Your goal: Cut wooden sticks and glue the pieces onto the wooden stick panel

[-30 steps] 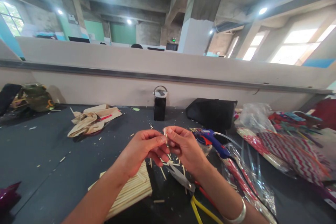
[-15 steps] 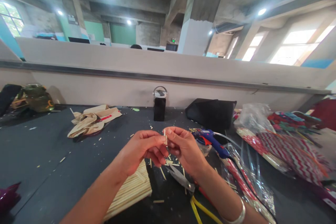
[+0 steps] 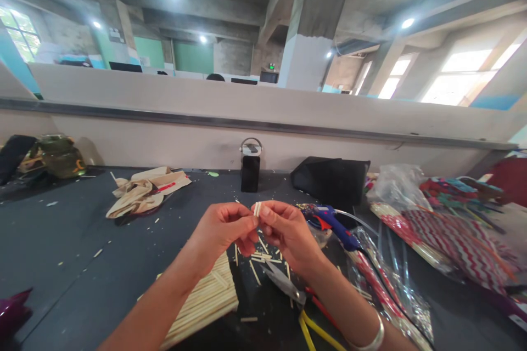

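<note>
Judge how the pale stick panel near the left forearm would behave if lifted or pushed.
The stick panel probably feels light, being built of thin sticks. It may be stiff, since its rows lie straight. Pushed, it would likely slide, resting flat on the table.

Just below the frame's center, two short stick pieces (image 3: 257, 209) now show side by side between your left hand (image 3: 224, 230) and right hand (image 3: 290, 233), where a second ago only one stood out.

Left hand (image 3: 222, 233) pinches short sticks (image 3: 257, 209); right hand (image 3: 291, 235) likewise.
</note>
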`<state>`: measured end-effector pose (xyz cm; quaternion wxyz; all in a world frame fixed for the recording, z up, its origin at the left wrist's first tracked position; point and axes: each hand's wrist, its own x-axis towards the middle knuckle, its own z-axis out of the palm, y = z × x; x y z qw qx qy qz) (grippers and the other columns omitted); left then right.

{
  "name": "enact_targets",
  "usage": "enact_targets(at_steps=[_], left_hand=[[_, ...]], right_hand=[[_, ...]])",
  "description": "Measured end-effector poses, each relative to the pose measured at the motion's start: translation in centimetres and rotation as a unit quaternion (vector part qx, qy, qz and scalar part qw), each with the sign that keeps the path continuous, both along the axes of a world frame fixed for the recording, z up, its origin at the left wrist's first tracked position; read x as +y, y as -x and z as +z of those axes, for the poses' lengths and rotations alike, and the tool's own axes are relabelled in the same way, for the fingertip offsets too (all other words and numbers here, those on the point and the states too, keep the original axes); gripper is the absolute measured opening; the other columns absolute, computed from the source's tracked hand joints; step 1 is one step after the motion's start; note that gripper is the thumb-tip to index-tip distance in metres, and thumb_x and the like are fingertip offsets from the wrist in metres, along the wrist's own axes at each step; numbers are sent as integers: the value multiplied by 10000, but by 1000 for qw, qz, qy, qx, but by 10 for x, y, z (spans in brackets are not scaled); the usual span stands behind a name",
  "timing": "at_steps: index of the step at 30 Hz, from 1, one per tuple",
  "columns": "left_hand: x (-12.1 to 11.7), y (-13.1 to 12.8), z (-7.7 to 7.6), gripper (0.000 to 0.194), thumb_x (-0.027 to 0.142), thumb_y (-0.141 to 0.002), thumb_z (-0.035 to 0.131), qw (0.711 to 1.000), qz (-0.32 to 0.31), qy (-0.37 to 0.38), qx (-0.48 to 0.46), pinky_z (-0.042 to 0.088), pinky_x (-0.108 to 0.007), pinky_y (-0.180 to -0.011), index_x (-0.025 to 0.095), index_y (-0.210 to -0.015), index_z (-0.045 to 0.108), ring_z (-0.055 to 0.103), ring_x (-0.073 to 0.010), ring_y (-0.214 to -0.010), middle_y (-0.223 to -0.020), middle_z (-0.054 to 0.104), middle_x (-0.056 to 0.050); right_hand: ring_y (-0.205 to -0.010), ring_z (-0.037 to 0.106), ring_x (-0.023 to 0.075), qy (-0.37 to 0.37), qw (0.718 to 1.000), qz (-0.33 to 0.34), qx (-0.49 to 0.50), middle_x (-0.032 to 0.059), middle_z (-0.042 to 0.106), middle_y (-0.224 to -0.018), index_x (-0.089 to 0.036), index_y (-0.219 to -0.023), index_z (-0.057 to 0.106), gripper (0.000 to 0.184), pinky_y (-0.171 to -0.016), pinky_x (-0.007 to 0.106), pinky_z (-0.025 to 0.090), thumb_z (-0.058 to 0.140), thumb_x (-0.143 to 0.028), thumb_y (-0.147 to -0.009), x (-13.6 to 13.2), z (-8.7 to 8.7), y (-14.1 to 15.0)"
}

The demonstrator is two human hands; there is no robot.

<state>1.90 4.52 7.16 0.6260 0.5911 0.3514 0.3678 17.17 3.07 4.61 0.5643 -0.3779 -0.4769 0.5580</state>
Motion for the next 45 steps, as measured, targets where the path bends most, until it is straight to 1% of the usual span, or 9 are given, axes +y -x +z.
enact_targets(at_steps=[9, 13, 16, 19, 27, 31, 34, 40, 45], left_hand=[[17, 9, -14, 175, 299, -741, 536, 927, -26, -141, 347, 365, -236, -463, 187, -618, 591, 572, -130, -453, -540, 626, 3], [14, 6, -16, 164, 223, -656, 602, 898, -54, -174, 400, 271, -249, -456, 196, -499, 562, 473, -110, -402, -434, 552, 31], [11, 3, -14, 177, 230, -667, 609, 882, -69, -195, 423, 239, -257, -461, 195, -499, 563, 442, -109, -411, -428, 540, 33], [12, 5, -11, 254, 299, -750, 560, 873, -64, -212, 436, 237, -259, -467, 188, -522, 565, 433, -110, -426, -442, 535, 26], [20, 20, -4, 303, 412, -852, 477, 919, 85, -240, 299, 393, -251, -547, 189, -723, 636, 581, -152, -578, -623, 639, 1], [18, 24, 2, 239, 388, -840, 531, 942, 19, -216, 257, 453, -269, -645, 200, -865, 676, 619, -185, -752, -816, 693, -23], [15, 29, 9, 240, 386, -796, 623, 949, -61, -217, 219, 466, -284, -785, 231, -968, 683, 612, -202, -924, -1016, 673, -29], [5, 28, 11, 253, 338, -750, 697, 949, -154, -199, 189, 461, -258, -725, 249, -984, 665, 598, -177, -844, -938, 652, 0], [-2, 10, 7, 173, 388, -799, 636, 952, -3, -245, 185, 435, -250, -650, 217, -826, 654, 573, -161, -735, -767, 644, 11]], right_hand=[[-443, 382, 62, 22, 963, -58, -264, -72, 451, -505, -144, -758, 653, 273, -402, 192, 254, 641, -416, -769, 33, -21, -27], [-735, 622, 156, 31, 884, -61, -462, 22, 662, -852, -117, -921, 671, 220, -629, 273, 504, 641, -322, -846, 48, -39, -35], [-985, 616, 213, 39, 809, -66, -582, 78, 589, -1198, -166, -1179, 568, 298, -815, 407, 532, 568, -312, -919, 45, -50, -28], [-1007, 611, 219, 25, 741, -46, -669, 89, 583, -1206, -168, -1204, 552, 320, -833, 420, 525, 570, -311, -918, 33, -59, -13], [-927, 618, 261, -179, 616, 62, -764, 143, 684, -901, -109, -841, 681, 170, -762, 358, 500, 515, -96, -877, -1, -38, 16], [-1130, 510, 301, -313, 575, 43, -754, 154, 648, -1110, -123, -872, 674, 195, -852, 396, 467, 482, -134, -904, -12, -19, 19], [-960, 583, 263, -419, 539, -32, -730, 128, 687, -936, -135, -825, 678, 215, -731, 358, 500, 475, -108, -892, -20, -15, 21], [-877, 602, 237, -502, 525, -62, -685, 100, 681, -837, -157, -771, 673, 219, -758, 352, 505, 481, -86, -850, -30, -15, 27], [-931, 594, 249, -487, 556, -19, -673, 96, 697, -919, -159, -876, 680, 190, -791, 372, 487, 492, -140, -856, -23, -5, 16]])
